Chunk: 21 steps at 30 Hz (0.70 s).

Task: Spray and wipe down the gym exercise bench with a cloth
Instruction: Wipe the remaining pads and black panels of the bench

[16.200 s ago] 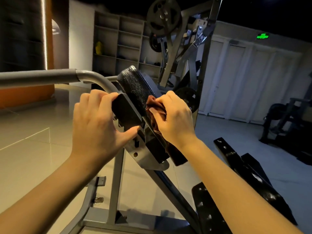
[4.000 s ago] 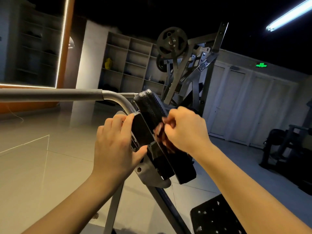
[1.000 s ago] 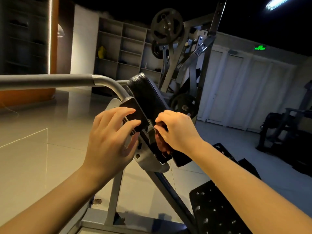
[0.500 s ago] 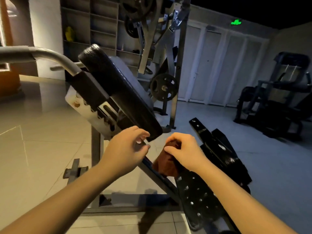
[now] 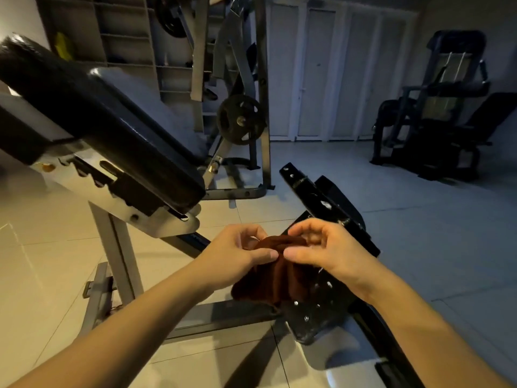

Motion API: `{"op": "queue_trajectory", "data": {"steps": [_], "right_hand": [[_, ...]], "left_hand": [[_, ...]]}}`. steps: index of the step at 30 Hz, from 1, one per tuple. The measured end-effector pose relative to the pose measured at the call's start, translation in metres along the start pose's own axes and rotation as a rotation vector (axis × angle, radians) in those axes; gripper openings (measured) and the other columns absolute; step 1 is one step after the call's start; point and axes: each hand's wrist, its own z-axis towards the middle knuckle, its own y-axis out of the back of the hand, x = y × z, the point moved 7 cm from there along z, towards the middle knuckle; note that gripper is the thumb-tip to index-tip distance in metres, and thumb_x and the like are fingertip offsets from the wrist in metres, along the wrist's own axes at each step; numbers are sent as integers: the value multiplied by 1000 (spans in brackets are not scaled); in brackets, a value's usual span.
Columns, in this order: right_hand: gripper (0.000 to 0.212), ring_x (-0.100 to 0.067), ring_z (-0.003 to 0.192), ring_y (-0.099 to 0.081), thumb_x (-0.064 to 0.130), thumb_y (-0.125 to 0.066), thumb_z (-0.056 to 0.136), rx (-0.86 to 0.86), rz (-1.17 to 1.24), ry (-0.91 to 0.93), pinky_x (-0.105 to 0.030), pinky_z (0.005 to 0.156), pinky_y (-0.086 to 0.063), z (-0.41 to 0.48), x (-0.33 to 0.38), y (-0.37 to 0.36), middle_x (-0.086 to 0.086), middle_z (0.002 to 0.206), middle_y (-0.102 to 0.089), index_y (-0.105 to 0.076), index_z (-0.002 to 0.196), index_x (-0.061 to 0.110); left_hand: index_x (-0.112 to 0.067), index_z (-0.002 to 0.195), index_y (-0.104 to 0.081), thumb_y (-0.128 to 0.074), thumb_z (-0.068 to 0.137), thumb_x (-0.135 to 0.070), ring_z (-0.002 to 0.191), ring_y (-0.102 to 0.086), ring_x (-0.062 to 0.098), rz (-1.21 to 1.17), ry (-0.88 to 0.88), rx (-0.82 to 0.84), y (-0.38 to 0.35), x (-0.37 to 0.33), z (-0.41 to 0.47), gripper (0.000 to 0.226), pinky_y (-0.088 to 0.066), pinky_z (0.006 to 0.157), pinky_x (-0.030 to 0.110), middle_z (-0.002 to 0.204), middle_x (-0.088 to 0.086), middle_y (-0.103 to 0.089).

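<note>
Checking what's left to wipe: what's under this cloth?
The cloth, pinched by left hand and right hand, hangs above a black plate and grey frame bar; the patch it covers is hidden.

Pale floor tiles (image 5: pixel 419 219) cover the dim room, warm-toned at 9 o'clock, bluish at 3. Open grey shelving (image 5: pixel 126 32) stands at 11 o'clock. White panelled doors (image 5: pixel 321 79) line the far wall at 1 o'clock. A black weight plate (image 5: pixel 241 120) hangs on a grey frame (image 5: pixel 264 79) at 12; a dark machine (image 5: pixel 436 113) sits at 2.
</note>
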Motion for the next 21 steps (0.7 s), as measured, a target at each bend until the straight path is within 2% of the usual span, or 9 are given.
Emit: {"op": "queue_trajectory", "data": {"steps": [4, 9, 11, 13, 15, 16, 18, 20, 21], "right_hand": [[25, -20, 91, -76, 5, -77, 87, -81, -14, -37, -32, 84, -63, -2, -16, 22, -11, 96, -77, -71, 111, 11], [25, -21, 89, -76, 5, -73, 91, -120, 139, -89, -26, 71, -60, 5, -21, 39, -9, 95, -78, -69, 113, 15], [25, -25, 94, -75, 7, -73, 90, -101, 205, -147, -31, 73, -60, 15, -29, 34, -12, 102, -77, -69, 115, 13], [27, -27, 98, -75, 7, -74, 89, -126, 250, -215, -34, 74, -60, 23, -40, 25, -14, 108, -76, -69, 115, 11], [27, -24, 97, -75, 9, -76, 89, -175, 242, -255, -32, 72, -60, 28, -49, 17, -11, 107, -76, -69, 114, 12], [26, -23, 95, -75, 11, -77, 88, -203, 223, -262, -31, 70, -60, 30, -52, 15, -9, 105, -76, -69, 113, 14], [25, -21, 93, -76, 12, -78, 88, -249, 214, -274, -32, 72, -61, 35, -59, 12, -7, 101, -77, -69, 111, 15], [22, -23, 93, -77, 11, -76, 90, -261, 255, -285, -37, 78, -63, 39, -66, 11, -9, 99, -78, -70, 111, 12], [21, -24, 93, -77, 10, -74, 91, -254, 276, -288, -37, 79, -63, 40, -69, 10, -10, 99, -79, -70, 112, 11]], "left_hand": [[-6, 101, -69, -76, 91, -22, 88, -76, 21, 47, -21, -36, -10, -5, 10, 20, -63, 79, 32, 92, 8, -78], [-8, 105, -73, -83, 84, -28, 101, -73, 32, -21, 94, 194, -18, 16, 16, 30, -56, 99, 52, 103, 16, -76], [-9, 101, -75, -81, 86, -26, 99, -73, 32, -42, 80, 95, -9, 25, 19, 23, -55, 100, 52, 100, 14, -77], [-20, 101, -74, -78, 89, -28, 98, -72, 22, 123, 45, -137, 6, 33, 19, 15, -59, 91, 40, 98, 1, -76], [-31, 98, -69, -80, 84, -43, 93, -67, 12, 287, -66, -371, 15, 32, 11, 21, -56, 79, 28, 93, -10, -70], [-33, 95, -68, -80, 81, -51, 89, -66, 11, 273, -114, -370, 12, 31, 9, 26, -56, 76, 30, 90, -10, -69], [-34, 94, -70, -79, 75, -64, 86, -69, 11, 194, -137, -191, -8, 33, 14, 37, -60, 79, 37, 89, -9, -71], [-34, 100, -71, -82, 70, -66, 89, -71, 9, 176, -113, -52, -29, 38, 24, 46, -60, 83, 39, 93, -10, -74], [-33, 102, -72, -85, 70, -60, 89, -71, 8, 181, -111, -47, -35, 41, 30, 44, -61, 83, 37, 93, -11, -75]]}}
